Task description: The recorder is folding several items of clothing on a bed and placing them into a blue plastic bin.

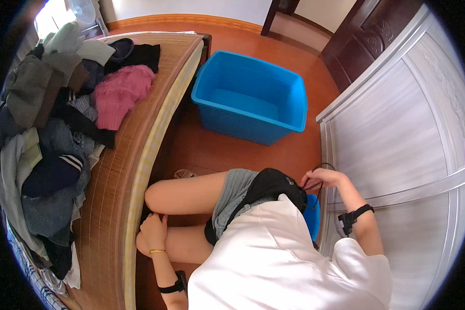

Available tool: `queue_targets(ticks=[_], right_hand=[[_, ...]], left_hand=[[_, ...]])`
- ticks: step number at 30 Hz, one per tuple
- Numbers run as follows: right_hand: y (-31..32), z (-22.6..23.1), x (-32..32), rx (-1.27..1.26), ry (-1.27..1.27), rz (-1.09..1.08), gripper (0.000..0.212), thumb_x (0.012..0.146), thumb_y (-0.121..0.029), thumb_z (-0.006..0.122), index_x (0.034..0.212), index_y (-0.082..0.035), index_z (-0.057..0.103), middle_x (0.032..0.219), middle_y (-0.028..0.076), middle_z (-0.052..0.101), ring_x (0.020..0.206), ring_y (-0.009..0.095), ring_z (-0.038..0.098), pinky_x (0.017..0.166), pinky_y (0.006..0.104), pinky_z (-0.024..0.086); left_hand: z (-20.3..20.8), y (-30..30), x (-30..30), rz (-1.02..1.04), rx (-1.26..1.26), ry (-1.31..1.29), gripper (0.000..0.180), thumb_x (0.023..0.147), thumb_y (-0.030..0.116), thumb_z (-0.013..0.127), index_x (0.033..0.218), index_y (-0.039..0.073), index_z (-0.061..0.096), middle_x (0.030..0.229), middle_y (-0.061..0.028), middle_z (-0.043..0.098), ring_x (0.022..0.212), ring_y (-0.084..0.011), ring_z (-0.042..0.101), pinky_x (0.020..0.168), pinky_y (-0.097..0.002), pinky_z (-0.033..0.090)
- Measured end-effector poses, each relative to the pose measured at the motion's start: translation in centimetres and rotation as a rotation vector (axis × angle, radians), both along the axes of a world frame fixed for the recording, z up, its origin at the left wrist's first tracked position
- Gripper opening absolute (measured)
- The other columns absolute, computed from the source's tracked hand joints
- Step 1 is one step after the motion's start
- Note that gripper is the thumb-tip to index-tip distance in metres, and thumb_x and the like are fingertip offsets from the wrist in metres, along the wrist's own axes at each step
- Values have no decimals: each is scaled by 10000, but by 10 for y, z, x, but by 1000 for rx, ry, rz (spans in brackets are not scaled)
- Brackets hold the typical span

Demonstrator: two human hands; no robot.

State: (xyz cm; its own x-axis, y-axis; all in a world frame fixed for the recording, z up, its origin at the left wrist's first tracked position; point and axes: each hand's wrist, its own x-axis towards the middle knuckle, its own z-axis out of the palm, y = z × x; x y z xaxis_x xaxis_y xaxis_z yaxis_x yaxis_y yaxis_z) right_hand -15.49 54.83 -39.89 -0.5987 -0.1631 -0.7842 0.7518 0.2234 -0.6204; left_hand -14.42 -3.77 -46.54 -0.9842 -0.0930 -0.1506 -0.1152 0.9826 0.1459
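My left hand rests curled against my knee beside the bed's edge, holding nothing that I can see. My right hand is raised near the wardrobe door and pinches a thin black cord that runs to a black bag lying on my lap. Part of a small blue thing shows under my right forearm. A black strap sits on each wrist, and a gold bangle on the left.
A blue plastic tub stands on the red-brown floor ahead. A bed with a woven mat is on the left, piled with clothes, a pink knit among them. The white wardrobe fills the right side.
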Motion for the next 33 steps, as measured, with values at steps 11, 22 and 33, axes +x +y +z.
queue_targets(ticks=[11,22,33], right_hand=[[0,51,-39,-33,-814,796,369,959,-313,526,1113,7,628,1051,122,683,966,189,645,852,318,496],[-27,69,-281,-89,403,-15,315,999,-355,454,833,-98,532,680,47,598,629,196,599,673,377,527],[-270,25,-391,-23,442,915,391,967,-384,500,917,-21,637,852,142,683,727,222,680,704,360,549]], left_hand=[[15,-4,49,158,-103,-140,309,793,323,688,752,17,706,774,-157,680,723,-312,667,669,-410,526],[35,-4,40,141,-38,-147,254,808,355,650,819,114,731,847,-89,690,796,-287,662,697,-417,528],[20,30,104,891,311,410,526,839,189,623,1338,118,472,1377,-243,397,1225,-449,392,1004,-500,373]])
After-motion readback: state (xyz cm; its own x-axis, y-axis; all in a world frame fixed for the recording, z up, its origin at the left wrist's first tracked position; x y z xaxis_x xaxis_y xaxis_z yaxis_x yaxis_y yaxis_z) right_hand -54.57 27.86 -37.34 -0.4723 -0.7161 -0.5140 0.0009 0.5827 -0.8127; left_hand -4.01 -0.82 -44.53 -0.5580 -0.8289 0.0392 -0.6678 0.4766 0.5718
